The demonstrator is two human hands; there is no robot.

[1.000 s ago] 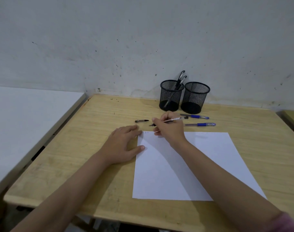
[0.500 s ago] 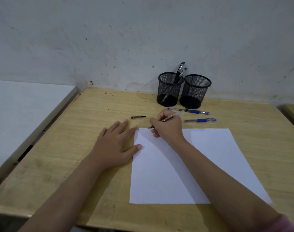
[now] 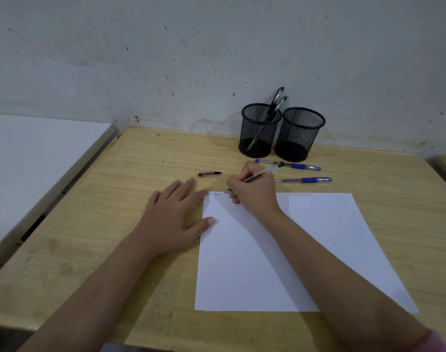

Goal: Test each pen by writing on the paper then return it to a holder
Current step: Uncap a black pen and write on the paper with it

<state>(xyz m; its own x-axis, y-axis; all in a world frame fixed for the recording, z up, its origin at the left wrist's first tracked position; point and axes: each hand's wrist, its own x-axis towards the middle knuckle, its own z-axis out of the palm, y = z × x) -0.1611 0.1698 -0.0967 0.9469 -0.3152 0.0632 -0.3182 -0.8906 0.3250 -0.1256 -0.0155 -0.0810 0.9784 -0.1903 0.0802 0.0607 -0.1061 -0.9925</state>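
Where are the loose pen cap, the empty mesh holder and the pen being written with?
Pen cap (image 3: 209, 174): head view, middle of the cap.
Empty mesh holder (image 3: 296, 133): head view, front mesh wall.
Pen in right hand (image 3: 269, 171): head view, clear barrel above the knuckles.

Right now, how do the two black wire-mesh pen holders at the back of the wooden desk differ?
The left black mesh holder has two dark-clipped pens leaning out over its rim; the right black mesh holder shows no pens inside. The left holder stands slightly farther back, toward the wall; the right holder sits a little nearer the two blue-capped pens lying on the desk. Both are upright, round, about the same size, and stand side by side, so close they seem to touch.
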